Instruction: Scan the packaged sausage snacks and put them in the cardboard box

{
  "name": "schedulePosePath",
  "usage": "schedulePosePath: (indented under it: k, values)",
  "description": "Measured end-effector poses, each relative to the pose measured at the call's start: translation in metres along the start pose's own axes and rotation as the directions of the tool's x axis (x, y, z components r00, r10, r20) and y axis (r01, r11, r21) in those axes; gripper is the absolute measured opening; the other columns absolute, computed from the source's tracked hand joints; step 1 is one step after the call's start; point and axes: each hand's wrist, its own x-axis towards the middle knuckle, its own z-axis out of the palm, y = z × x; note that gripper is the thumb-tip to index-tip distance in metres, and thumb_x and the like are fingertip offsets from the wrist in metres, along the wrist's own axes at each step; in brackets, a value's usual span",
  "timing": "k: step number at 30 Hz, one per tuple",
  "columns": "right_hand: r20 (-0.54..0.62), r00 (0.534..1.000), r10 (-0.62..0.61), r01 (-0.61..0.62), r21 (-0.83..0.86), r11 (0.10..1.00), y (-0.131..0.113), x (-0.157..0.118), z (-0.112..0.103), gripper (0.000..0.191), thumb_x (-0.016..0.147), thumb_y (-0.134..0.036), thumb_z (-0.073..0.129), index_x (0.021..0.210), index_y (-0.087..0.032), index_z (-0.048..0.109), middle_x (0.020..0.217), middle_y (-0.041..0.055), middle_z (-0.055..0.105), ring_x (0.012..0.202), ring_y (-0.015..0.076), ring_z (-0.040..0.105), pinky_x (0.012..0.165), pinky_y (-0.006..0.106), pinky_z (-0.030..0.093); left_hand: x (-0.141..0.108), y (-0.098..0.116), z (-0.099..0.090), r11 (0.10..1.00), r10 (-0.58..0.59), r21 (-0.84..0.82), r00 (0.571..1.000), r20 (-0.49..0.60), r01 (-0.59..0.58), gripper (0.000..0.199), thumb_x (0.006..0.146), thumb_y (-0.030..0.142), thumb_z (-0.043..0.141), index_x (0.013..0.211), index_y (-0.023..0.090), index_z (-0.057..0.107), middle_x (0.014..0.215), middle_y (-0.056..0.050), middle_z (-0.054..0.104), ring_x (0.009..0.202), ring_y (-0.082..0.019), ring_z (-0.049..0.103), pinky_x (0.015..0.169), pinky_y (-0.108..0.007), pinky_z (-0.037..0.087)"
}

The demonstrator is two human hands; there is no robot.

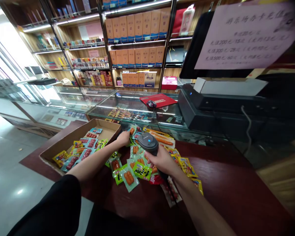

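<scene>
My right hand [162, 160] is wrapped round the handle of a dark grey barcode scanner [148, 142], which shows a small blue light on top. My left hand [123, 138] reaches to the far side of a pile of snack packets, its fingers closed at a small packet [132, 131] with orange-brown food in it. Between and below the hands lie green packets [142, 170] and clear ones [129, 178]. Yellow packets [187, 167] lie right of the scanner. An open cardboard box [61, 141] at the left holds several sausage packets [85, 153].
The dark red table [226, 193] meets a glass display counter [127, 98]. A mouse [151, 104] rests on a red mat [164, 99]. A black register [198, 108] and a screen with a paper sign [240, 36] stand at right. Stocked shelves [137, 43] line the back.
</scene>
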Motion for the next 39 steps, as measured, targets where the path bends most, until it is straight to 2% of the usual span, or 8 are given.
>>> schedulePosePath:
  k: [8,12,16,18,21,26,31,39]
  values:
    - [0.027,1.000,-0.004,0.004,-0.010,1.000,0.008,0.002,0.006,0.015,0.082,-0.032,0.059,0.090,-0.019,0.060,0.058,0.0024,0.067,0.046,0.0186,0.065,0.043,0.028,0.051,-0.011,0.000,-0.016,1.000,-0.021,0.004,0.999,-0.044,0.021,0.047,0.067,0.016,0.068,0.112,0.006,0.061,0.115,-0.023,0.060,0.101,-0.030,0.062,0.086,-0.033,0.048]
    - [0.017,1.000,-0.019,0.019,0.018,1.000,0.010,0.002,0.010,0.023,0.081,-0.032,0.062,0.099,-0.019,0.060,0.059,0.0008,0.067,0.044,0.0172,0.063,0.043,0.027,0.050,-0.017,-0.003,-0.034,0.998,-0.019,-0.056,1.000,-0.019,0.018,0.025,0.064,0.017,0.070,0.088,0.011,0.070,0.090,-0.014,0.069,0.088,-0.027,0.065,0.078,-0.030,0.049]
    - [0.001,1.000,-0.012,0.012,0.024,1.000,0.009,0.001,0.014,0.016,0.080,-0.033,0.064,0.089,-0.020,0.061,0.058,0.0007,0.067,0.044,0.0171,0.062,0.042,0.026,0.049,-0.021,-0.011,-0.051,0.975,-0.037,-0.222,0.997,-0.066,0.021,0.016,0.061,0.020,0.073,0.076,0.015,0.070,0.074,-0.006,0.068,0.073,-0.021,0.064,0.069,-0.027,0.049]
    - [-0.006,1.000,-0.026,0.026,0.034,0.999,0.010,0.000,0.017,0.015,0.078,-0.031,0.065,0.088,-0.020,0.061,0.058,0.0005,0.067,0.044,0.0170,0.062,0.042,0.025,0.048,-0.023,-0.016,-0.056,0.881,-0.089,-0.470,0.994,-0.069,0.046,0.016,0.059,0.017,0.076,0.071,0.015,0.067,0.068,-0.003,0.067,0.068,-0.017,0.063,0.067,-0.025,0.049]
    - [0.017,0.999,-0.032,0.031,0.058,0.998,0.010,-0.001,0.020,0.014,0.078,-0.029,0.065,0.089,-0.020,0.060,0.059,-0.0002,0.066,0.043,0.0162,0.062,0.041,0.025,0.048,-0.027,-0.020,-0.061,0.574,-0.187,-0.811,0.982,0.010,0.118,0.021,0.058,0.014,0.080,0.067,0.014,0.061,0.062,0.000,0.063,0.059,-0.012,0.060,0.062,-0.023,0.049]
    - [0.064,0.998,-0.012,0.006,0.090,0.996,0.008,-0.002,0.023,0.014,0.080,-0.031,0.062,0.088,-0.021,0.057,0.061,-0.0006,0.066,0.043,0.0160,0.062,0.041,0.027,0.051,-0.041,-0.018,-0.069,0.186,-0.294,-0.961,0.945,0.145,0.206,0.031,0.055,0.010,0.085,0.069,0.013,0.057,0.065,0.000,0.063,0.062,-0.011,0.063,0.066,-0.024,0.052]
    - [0.053,0.997,-0.052,0.048,0.066,0.997,0.008,-0.002,0.023,0.015,0.081,-0.029,0.061,0.092,-0.020,0.057,0.061,-0.0009,0.066,0.045,0.0163,0.063,0.043,0.027,0.052,-0.052,-0.013,-0.079,0.115,-0.274,-0.968,0.944,0.183,0.221,0.028,0.058,0.006,0.083,0.068,0.012,0.057,0.068,0.001,0.063,0.065,-0.009,0.062,0.068,-0.022,0.052]
    - [0.052,0.998,-0.038,0.033,0.098,0.995,0.007,-0.003,0.023,0.014,0.081,-0.029,0.060,0.090,-0.020,0.055,0.059,-0.0014,0.064,0.044,0.0164,0.063,0.042,0.026,0.051,-0.047,-0.015,-0.077,0.158,-0.281,-0.965,0.946,0.160,0.210,0.038,0.051,0.014,0.088,0.067,0.013,0.053,0.069,0.001,0.062,0.067,-0.011,0.063,0.065,-0.022,0.051]
